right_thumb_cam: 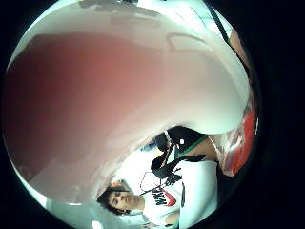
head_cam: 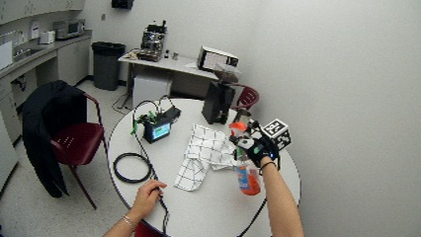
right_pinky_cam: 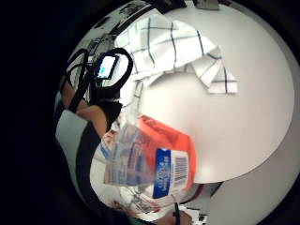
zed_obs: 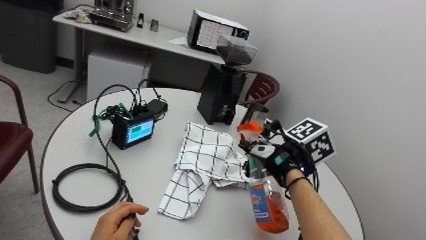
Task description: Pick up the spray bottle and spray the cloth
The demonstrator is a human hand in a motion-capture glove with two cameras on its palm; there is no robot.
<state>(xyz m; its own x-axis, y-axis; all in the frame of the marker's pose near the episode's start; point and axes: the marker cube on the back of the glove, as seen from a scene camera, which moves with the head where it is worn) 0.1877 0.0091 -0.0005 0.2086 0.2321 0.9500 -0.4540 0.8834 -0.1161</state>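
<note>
A: Starting with the outside view, where is the clear plastic spray bottle of orange liquid (zed_obs: pixel 269 210)?

B: Lower right of the frame, lifted off the round white counter (zed_obs: pixel 73 150), long axis near upright. The black-gloved right hand (zed_obs: pixel 276 160) has its fingers curled round the neck, and the orange nozzle (zed_obs: pixel 249 128) faces left toward the white cloth with dark checks (zed_obs: pixel 203 167), just beside it at centre.

A: And the wide outside view?

B: Same relation: bottle (head_cam: pixel 248 180) right of centre, cloth (head_cam: pixel 204 155) to its left.

A: The little-finger palm view?

B: Bottle (right_pinky_cam: pixel 154 159) fills the lower centre; cloth (right_pinky_cam: pixel 173 47) lies crumpled at the top.

A: Thumb side?

B: Mostly a pale blur up close; I can't identify it.
</note>
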